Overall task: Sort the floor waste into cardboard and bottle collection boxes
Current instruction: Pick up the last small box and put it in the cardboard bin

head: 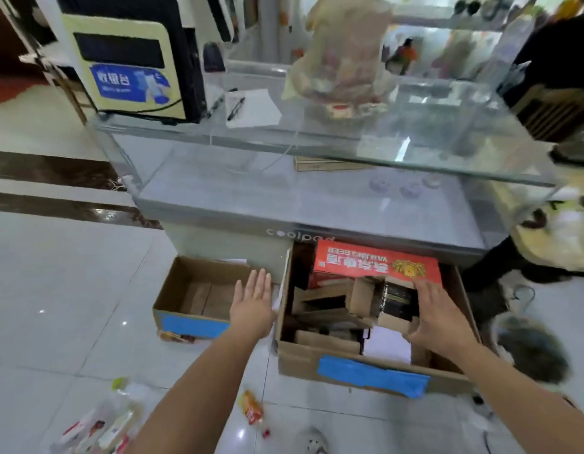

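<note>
Two cardboard boxes with blue tape stand on the floor against a glass counter. The smaller left box [172, 291] looks almost bare inside. The larger right box [297, 358] holds several cardboard pieces and a red carton [375, 262]. My left hand [252, 304] hovers flat with straight fingers between the two boxes, holding nothing. My right hand [439, 317] lies spread over the cardboard pieces [366, 294] in the right box, fingers fairly straight. Plastic bottles and wrappers [100, 424] lie on the floor at the lower left, and an orange packet [251, 410] lies nearer the middle.
The glass counter [316, 188] rises right behind the boxes, with a cash register [133, 63] and a filled bag [346, 57] on top. A dark bundle [533, 348] and cables lie on the floor to the right. White tiled floor spreads out on the left.
</note>
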The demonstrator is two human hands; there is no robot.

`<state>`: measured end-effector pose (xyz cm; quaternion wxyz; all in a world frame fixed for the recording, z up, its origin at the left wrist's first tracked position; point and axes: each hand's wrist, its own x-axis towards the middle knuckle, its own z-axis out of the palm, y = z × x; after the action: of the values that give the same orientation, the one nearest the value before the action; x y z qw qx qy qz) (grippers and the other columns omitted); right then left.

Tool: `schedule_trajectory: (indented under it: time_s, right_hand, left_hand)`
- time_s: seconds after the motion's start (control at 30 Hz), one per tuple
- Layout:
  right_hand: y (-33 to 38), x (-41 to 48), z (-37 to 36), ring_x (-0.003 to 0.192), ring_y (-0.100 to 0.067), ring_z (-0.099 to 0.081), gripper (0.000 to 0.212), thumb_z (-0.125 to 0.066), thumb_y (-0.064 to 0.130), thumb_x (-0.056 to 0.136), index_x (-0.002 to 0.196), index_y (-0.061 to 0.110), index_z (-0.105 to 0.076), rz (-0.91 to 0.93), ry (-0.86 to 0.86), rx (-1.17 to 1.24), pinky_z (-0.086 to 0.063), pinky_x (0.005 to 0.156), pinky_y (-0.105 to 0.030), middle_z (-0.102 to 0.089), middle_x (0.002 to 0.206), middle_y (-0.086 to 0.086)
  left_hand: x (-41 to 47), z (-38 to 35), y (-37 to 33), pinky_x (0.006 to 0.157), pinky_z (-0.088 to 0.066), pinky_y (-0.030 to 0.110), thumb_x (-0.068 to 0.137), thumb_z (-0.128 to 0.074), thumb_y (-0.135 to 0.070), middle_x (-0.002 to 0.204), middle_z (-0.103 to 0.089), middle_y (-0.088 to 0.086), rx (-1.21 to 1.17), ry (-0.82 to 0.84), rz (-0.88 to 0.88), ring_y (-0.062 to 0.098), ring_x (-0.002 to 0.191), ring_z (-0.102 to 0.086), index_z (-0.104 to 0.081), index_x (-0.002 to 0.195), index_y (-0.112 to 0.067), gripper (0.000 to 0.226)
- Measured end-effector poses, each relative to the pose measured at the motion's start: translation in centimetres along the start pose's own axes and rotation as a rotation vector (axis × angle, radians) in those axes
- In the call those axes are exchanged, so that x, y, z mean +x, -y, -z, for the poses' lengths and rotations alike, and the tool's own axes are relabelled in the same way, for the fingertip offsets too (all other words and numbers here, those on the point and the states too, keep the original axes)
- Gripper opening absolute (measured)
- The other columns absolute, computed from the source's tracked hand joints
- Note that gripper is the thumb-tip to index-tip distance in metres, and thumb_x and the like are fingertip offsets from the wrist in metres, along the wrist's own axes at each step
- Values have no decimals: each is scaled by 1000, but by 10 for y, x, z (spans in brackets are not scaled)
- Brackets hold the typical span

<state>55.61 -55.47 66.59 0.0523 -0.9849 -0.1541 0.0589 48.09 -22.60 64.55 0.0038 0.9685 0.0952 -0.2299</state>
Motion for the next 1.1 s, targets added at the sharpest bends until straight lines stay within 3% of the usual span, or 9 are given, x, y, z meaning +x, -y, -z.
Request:
schedule_trajectory:
  time_s: [0.1, 0.27, 0.4, 0.47, 0.53, 0.7, 0.8, 0.9, 1.1]
  right_hand:
    - [-29, -24, -3, 121, -30, -47, 86, -73, 33, 58, 134, 3, -45, -89, 86, -48, -41, 106, -37, -51, 129, -13]
    - [-61, -14, -33, 127, -15, -34, 90, -71, 42, 67, 141, 19, -27, -124, 270, -108, -25, 116, -27, -37, 137, 4]
    - [-73, 9, -62, 134, -19, -31, 82, -70, 29, 72, 142, 16, -27, -102, 317, -156, -15, 122, -32, -36, 140, 0]
    - [-74, 22, -75, 139, -25, -28, 79, -67, 20, 77, 145, 13, -28, -92, 287, -182, 5, 122, -36, -36, 145, -6]
    - [-78, 38, -86, 145, -30, -19, 80, -62, 14, 83, 150, 8, -19, -97, 273, -246, 14, 117, -38, -26, 153, -12]
    - [-98, 63, -103, 148, -35, 8, 88, -52, 27, 95, 151, 3, 12, -78, 390, -473, 24, 105, -44, 8, 160, -19]
    - [-111, 61, -124, 149, -33, 8, 83, -48, 18, 96, 151, 5, 12, -74, 477, -464, 22, 109, -43, 8, 160, -16]
    - [-113, 51, -150, 149, -31, 0, 74, -43, 16, 97, 153, 9, 5, -66, 548, -392, 3, 121, -42, 0, 161, -12]
    - [-78, 52, -173, 149, -29, 5, 72, -34, 33, 100, 153, 9, 9, -10, 688, -258, -3, 121, -43, 7, 161, -11]
  left_hand:
    - [-3, 19, -27, 118, 8, 45, 103, -21, -44, 159, 24, 6, 44, 33, -41, 23, 147, 21, 16, 151, -9, 71]
    - [28, 16, -67, 118, 10, 45, 102, -23, -45, 159, 23, 6, 58, 73, -70, 23, 146, 22, 16, 151, -10, 72]
    - [64, 11, -98, 118, 8, 45, 101, -25, -47, 160, 21, 6, 104, 106, -91, 23, 147, 20, 14, 152, -11, 73]
    - [80, 10, -114, 118, 9, 44, 101, -26, -46, 160, 21, 6, 111, 118, -101, 23, 147, 20, 15, 152, -11, 74]
    - [96, 8, -126, 118, 10, 44, 101, -28, -45, 160, 21, 6, 120, 126, -100, 22, 147, 20, 15, 151, -11, 74]
    - [126, -1, -140, 116, 13, 44, 102, -24, -47, 158, 24, 5, 173, 138, -100, 22, 146, 23, 17, 151, -10, 74]
    - [139, -6, -142, 116, 14, 44, 102, -24, -47, 158, 25, 5, 174, 149, -82, 22, 145, 24, 19, 150, -11, 74]
    - [144, -14, -139, 116, 13, 44, 102, -25, -46, 158, 25, 7, 182, 156, -64, 23, 145, 24, 19, 150, -10, 74]
    - [135, -25, -128, 113, 16, 42, 101, -25, -48, 158, 25, 8, 188, 188, -2, 24, 146, 23, 19, 150, -10, 76]
